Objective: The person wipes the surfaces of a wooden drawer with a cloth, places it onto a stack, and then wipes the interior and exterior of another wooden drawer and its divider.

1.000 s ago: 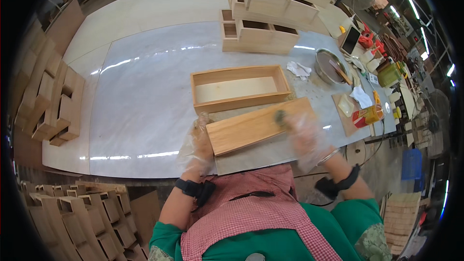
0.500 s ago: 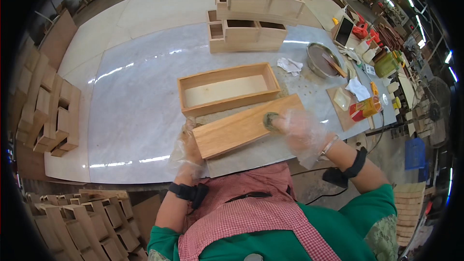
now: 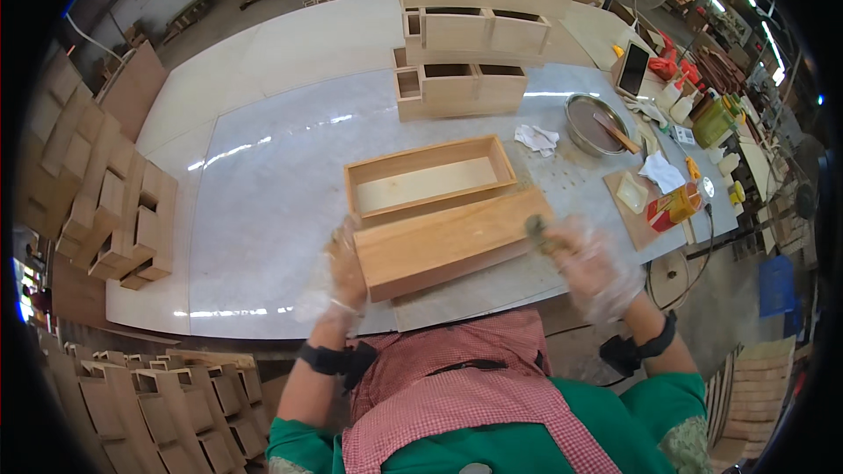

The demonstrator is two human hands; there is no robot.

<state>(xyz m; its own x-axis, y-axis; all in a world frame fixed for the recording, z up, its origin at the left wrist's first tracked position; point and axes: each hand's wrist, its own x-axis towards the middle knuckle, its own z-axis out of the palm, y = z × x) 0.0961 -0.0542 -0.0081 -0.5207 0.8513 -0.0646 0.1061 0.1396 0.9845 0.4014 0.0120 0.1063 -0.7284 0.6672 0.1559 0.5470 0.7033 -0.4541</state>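
A long wooden box [image 3: 448, 233] lies in front of me with a broad, smooth, honey-coloured face upward. My left hand [image 3: 345, 268], in a clear plastic glove, grips its left end. In my right hand [image 3: 590, 265], gloved the same way, is a small dark greenish wiping pad [image 3: 536, 228], held at the right end of that face. Whether the pad touches the wood there I cannot tell. Just behind lies a second, open-topped wooden box [image 3: 430, 177], with a pale bottom and oiled-looking sides.
Pale compartment boxes [image 3: 474, 35] are stacked at the back. A steel bowl [image 3: 601, 125] with brown liquid and a brush stands at right, near a crumpled white cloth [image 3: 536, 140] and a red-yellow container [image 3: 672, 208]. More wooden boxes [image 3: 132, 219] are piled at left.
My right hand and the pad have slid right, from the middle of the face to its right end. The box has rolled slightly, showing more of its near side. The whole view has shifted.
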